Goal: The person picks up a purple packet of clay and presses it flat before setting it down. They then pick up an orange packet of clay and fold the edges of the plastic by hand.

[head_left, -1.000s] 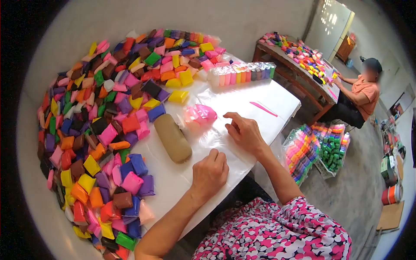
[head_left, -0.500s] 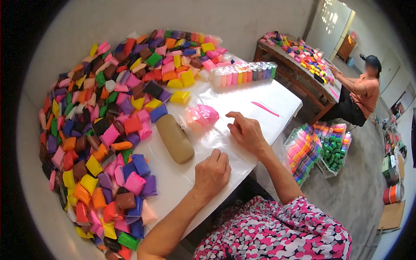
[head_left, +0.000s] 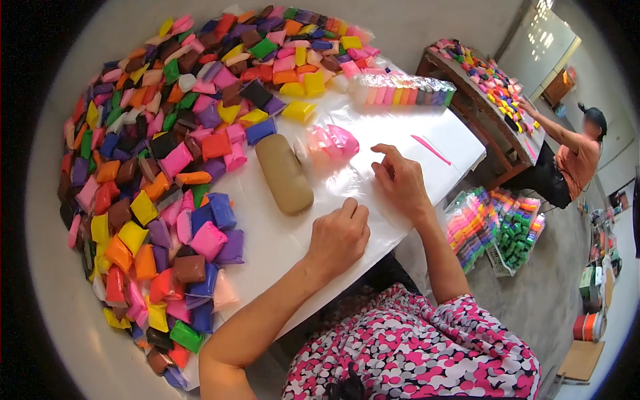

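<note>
White tabletop (head_left: 427, 143) fills most of the view, with a clear plastic sheet (head_left: 347, 183) spread flat over its near end. Both bare hands rest on that sheet: the left hand (head_left: 340, 237) is curled into a loose fist, knuckles down, pinning the film near the table edge with nothing visibly inside it, while the right hand (head_left: 400, 180) lies loose with fingers half spread, their tips pressing the film just beside a pink wrapped packet (head_left: 330, 143). Neither hand actually grasps anything — they only bear on the plastic. To my eye the sheet is being smoothed or held taut, and that goes best with the fist kept as an anchor while the fingertips draw the film flat, gently, so it does not crease or slide. Just left of the hands lies a tan oblong case (head_left: 285, 173); beyond it a great heap of coloured clay packets (head_left: 167, 147) curves round the table, with a clear-wrapped row of colour sticks (head_left: 403, 90) at the far end and a pink plastic tool (head_left: 430, 149) near the right edge. Well apart, another person (head_left: 577, 157) sits at a second table (head_left: 490, 87).
</note>
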`<state>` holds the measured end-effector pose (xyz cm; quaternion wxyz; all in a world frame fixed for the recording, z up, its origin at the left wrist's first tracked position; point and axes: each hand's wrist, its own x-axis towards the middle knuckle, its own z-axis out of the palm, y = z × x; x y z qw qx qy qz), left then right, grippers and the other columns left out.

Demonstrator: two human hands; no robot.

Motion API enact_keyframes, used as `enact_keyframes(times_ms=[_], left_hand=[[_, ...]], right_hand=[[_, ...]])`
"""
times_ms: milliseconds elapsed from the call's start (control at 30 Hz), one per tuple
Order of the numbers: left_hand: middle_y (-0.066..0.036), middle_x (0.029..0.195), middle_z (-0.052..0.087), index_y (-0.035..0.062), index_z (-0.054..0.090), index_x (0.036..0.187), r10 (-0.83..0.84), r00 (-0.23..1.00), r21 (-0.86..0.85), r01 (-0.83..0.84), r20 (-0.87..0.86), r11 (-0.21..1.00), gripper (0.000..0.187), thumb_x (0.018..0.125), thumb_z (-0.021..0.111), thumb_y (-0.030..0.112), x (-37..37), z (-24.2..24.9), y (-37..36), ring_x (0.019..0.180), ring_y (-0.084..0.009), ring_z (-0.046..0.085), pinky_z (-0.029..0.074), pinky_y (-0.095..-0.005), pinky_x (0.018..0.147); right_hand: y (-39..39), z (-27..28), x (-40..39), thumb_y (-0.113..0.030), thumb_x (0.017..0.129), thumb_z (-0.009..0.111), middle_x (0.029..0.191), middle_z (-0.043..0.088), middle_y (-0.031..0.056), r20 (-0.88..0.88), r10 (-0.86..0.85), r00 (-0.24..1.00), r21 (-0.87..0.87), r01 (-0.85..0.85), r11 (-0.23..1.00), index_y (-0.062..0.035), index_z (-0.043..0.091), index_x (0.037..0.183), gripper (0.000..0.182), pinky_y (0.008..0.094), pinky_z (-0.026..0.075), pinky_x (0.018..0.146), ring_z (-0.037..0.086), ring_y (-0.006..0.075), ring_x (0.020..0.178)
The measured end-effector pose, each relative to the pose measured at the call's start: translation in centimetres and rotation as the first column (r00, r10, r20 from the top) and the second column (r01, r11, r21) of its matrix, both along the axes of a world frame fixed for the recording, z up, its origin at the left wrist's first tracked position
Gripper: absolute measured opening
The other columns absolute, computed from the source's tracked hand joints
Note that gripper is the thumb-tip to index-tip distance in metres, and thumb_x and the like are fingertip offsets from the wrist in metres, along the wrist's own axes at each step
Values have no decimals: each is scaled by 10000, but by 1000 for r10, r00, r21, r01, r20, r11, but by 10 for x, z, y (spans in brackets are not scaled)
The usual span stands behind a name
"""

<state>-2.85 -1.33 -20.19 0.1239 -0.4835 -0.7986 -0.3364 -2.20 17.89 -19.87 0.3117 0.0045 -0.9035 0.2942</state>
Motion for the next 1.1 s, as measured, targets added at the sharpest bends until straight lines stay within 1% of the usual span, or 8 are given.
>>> enact_keyframes(times_ms=[67,167,267,333,433,533,633,1100], left_hand=[[-114,799,508,46,496,793,2,1000,-2,-2,-21,1000,119,769,609,74,0,-2,1,623,-272,601,487,-401,532],[-115,799,510,46,496,786,2,1000,-11,-2,-20,1000,117,768,608,73,0,-1,1,622,-274,601,489,-401,534],[-114,787,510,40,517,808,3,1000,-8,-3,15,1000,98,812,607,79,0,-1,1,637,-289,597,476,-413,536],[-112,788,512,42,520,809,8,1000,-22,-8,14,1000,96,812,607,82,0,-1,1,637,-288,597,476,-412,536],[-110,789,515,43,524,812,9,1000,-27,-8,9,1000,96,812,610,85,0,0,1,635,-286,597,475,-411,534],[-108,792,517,44,527,815,7,1000,-32,-7,1,999,97,809,615,84,0,1,0,634,-284,597,474,-408,533],[-105,781,509,45,514,790,5,1000,-30,-6,-19,1000,105,782,616,72,1,3,1,630,-269,594,477,-396,535],[-112,777,500,40,502,779,-9,1000,-19,9,-5,1000,109,775,609,60,0,4,0,642,-275,594,483,-395,548]], right_hand=[[1,0,1,-52,824,639,604,572,96,1,-1,1000,4,1,1000,-57,587,1094,275,379,470,548,596,264,543],[1,0,0,-54,823,641,607,574,94,5,-3,1000,7,3,1000,-62,584,1098,280,376,472,547,598,263,545],[1,0,0,-55,821,643,610,579,93,2,-1,1000,8,1,1000,-64,582,1099,285,374,476,550,600,263,548],[2,0,0,-55,819,644,613,583,92,-1,5,1000,6,-5,1000,-64,582,1099,286,374,480,553,603,265,551],[0,-2,0,-18,819,654,610,555,83,-26,-2,1000,-21,2,1000,-51,608,1105,291,314,447,530,557,199,518],[0,0,1,-17,817,653,613,559,85,-35,-2,999,-29,1,1000,-54,612,1107,295,323,450,534,563,212,524],[0,3,2,-59,819,651,640,614,99,8,-2,1000,10,2,1000,-60,579,1103,293,384,487,561,625,276,579],[0,3,2,-61,824,651,639,606,97,18,-7,1000,14,7,1000,-55,577,1106,292,384,488,567,621,271,573]])
